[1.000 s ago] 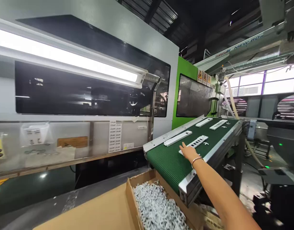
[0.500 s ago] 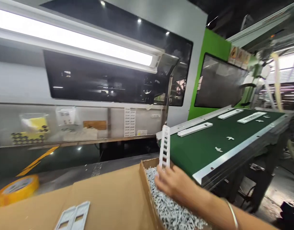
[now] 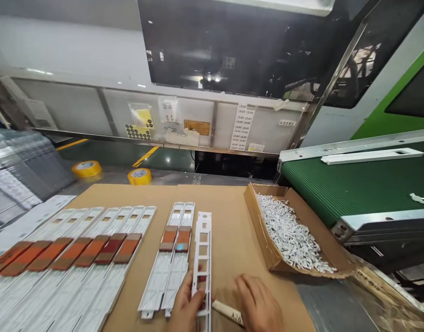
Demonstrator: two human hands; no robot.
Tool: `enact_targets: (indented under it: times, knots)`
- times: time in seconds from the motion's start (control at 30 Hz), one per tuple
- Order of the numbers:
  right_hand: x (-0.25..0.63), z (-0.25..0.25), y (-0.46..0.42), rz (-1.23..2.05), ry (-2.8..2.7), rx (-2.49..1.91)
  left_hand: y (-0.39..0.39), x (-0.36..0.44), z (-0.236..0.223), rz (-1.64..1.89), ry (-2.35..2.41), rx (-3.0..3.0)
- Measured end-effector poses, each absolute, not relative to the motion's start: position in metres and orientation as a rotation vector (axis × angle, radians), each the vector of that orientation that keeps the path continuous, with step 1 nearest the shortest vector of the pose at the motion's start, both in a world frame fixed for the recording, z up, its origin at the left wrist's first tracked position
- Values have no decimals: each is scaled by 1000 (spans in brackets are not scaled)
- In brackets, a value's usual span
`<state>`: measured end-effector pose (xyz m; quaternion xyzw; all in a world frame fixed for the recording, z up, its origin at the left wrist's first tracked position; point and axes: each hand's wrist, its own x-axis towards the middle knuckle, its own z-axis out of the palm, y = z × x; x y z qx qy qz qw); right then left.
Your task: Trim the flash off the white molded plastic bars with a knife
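My left hand [image 3: 186,302] grips the lower part of a white ladder-like plastic frame [image 3: 203,251], its thumb across one side. The frame stands tilted up over the cardboard. To its right, my right hand [image 3: 259,304] is curled with its fingers together at the end of a pale stick marked A26 [image 3: 227,312]. The stick's other end points at the frame; the thumb and part of the grip are hidden. Left of the frame lie two long white plastic strips [image 3: 152,286], with reddish-brown blocks [image 3: 168,238] across them.
Several more white strips [image 3: 94,281] with reddish blocks lie side by side at left. A cardboard tray [image 3: 258,230] of small white pieces stands at right, beside a green conveyor [image 3: 353,189] carrying a white strip [image 3: 373,157]. Yellow tape rolls [image 3: 139,175] sit behind the cardboard [image 3: 229,221].
The view has swung left and down. The white frame, earlier in a hand above the tray, is now in my left hand over the cardboard. My right hand is at the pale stick.
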<state>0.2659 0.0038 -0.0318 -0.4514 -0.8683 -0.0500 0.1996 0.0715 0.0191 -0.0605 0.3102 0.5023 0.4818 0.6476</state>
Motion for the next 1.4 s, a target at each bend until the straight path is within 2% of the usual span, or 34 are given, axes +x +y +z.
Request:
enact_targets:
  times: [0.13,0.33,0.5,0.63,0.73,0.87,1.07,1.23,1.4]
  knots:
    - [253,-76,9,-93,-2264,-1649,-12,58,-94,1103,1154,800]
    - [240,-105,-10,-42,-2285,-1629,-34,64,-111,1216,1285,845]
    - [272,-96,-12,-29,-2168,-1729,-45,80,-134,1349,1524,1225]
    - [292,-76,-12,56,-2061,-1794,-53,91,-142,1088,1858,1694]
    - [288,-67,-13,262,-2017,-1756,-53,91,-134,890,2078,2026]
    - [277,-66,-8,437,-2023,-1696,-44,86,-115,819,2143,2247]
    - [261,-57,15,328,-2177,-1675,-22,87,-110,971,1769,2393]
    - [245,-45,32,66,-2309,-1681,-22,93,-121,1009,1773,2401]
    - [237,-43,42,-27,-2377,-1669,-26,98,-121,1115,1857,2364]
